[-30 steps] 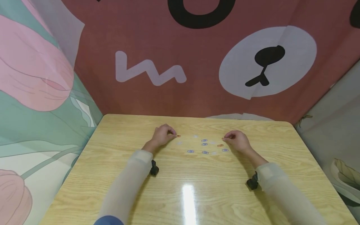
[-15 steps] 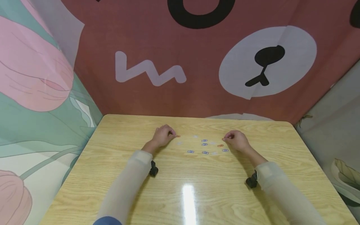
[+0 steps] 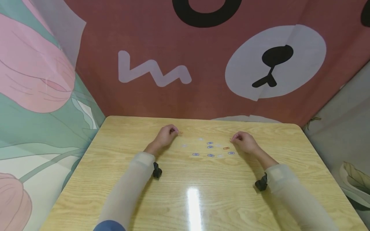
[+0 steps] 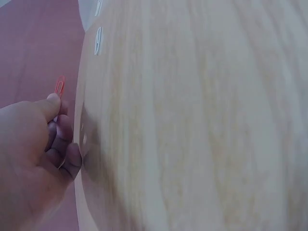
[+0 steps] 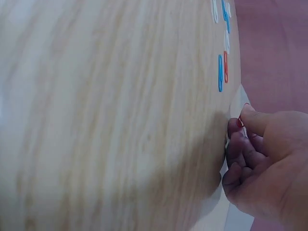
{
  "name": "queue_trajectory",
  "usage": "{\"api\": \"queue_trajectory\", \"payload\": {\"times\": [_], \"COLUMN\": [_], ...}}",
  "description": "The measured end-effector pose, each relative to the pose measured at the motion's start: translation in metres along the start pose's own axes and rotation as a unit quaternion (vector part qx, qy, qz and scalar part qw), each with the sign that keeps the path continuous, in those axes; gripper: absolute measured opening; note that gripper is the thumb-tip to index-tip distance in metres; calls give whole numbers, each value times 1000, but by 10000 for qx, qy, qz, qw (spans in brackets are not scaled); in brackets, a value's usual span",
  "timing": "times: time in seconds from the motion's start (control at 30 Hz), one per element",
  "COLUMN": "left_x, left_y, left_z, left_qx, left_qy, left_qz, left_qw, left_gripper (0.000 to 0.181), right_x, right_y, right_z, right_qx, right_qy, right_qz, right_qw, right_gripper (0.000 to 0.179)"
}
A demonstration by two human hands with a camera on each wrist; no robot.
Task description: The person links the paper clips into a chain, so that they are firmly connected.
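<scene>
In the head view my left hand (image 3: 165, 135) is over the far part of the wooden table, left of the scattered paper clips. Between its thumb and forefinger it pinches a red paper clip (image 4: 59, 85), whose free end sticks out past the fingertips. My right hand (image 3: 245, 142), right of the clips, pinches a second red paper clip (image 5: 241, 120), mostly covered by the fingers. Another red paper clip (image 3: 226, 148) lies on the table near the right hand, close to a blue paper clip (image 3: 231, 153).
Several more blue paper clips (image 3: 210, 155) and white paper clips (image 3: 200, 139) lie spread between the hands on the table (image 3: 162, 199). A printed curtain (image 3: 202, 102) hangs behind the table's far edge. Each wrist wears a small black camera (image 3: 157, 170).
My left hand has moved slightly back and left with its red paper clip. The right hand has shifted a little back and to the right. The clips on the table stay put.
</scene>
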State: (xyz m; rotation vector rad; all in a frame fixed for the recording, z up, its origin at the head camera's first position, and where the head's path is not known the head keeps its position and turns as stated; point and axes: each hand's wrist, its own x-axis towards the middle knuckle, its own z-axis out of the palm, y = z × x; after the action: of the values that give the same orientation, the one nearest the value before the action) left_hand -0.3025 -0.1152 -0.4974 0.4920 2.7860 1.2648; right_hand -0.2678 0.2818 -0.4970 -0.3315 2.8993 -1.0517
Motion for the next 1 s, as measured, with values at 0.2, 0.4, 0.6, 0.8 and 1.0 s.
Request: {"api": "queue_trajectory", "payload": {"times": [0.2, 0.4, 0.6, 0.8, 1.0], "left_x": [1, 2, 1, 3, 5], "left_y": [0, -1, 0, 6, 21], "left_z": [-2, -2, -2, -2, 0], "left_qx": [-75, -187, -445, -728, -990], "left_qy": [41, 71, 89, 259, 509], "left_qz": [8, 45, -28, -54, -87], "left_qw": [10000, 9998, 9990, 9970, 9938], "left_gripper": [10, 13, 15, 18, 20], "right_x": [0, 1, 0, 0, 1], "right_y": [1, 0, -3, -8, -14], "right_z": [-2, -5, -9, -14, -18], "right_qx": [112, 320, 448, 453, 375], "right_qy": [9, 257, 295, 410, 391], "right_qz": [95, 171, 261, 298, 222], "right_qw": [9999, 9990, 9982, 9977, 9983], "right_gripper": [9, 12, 13, 14, 16]}}
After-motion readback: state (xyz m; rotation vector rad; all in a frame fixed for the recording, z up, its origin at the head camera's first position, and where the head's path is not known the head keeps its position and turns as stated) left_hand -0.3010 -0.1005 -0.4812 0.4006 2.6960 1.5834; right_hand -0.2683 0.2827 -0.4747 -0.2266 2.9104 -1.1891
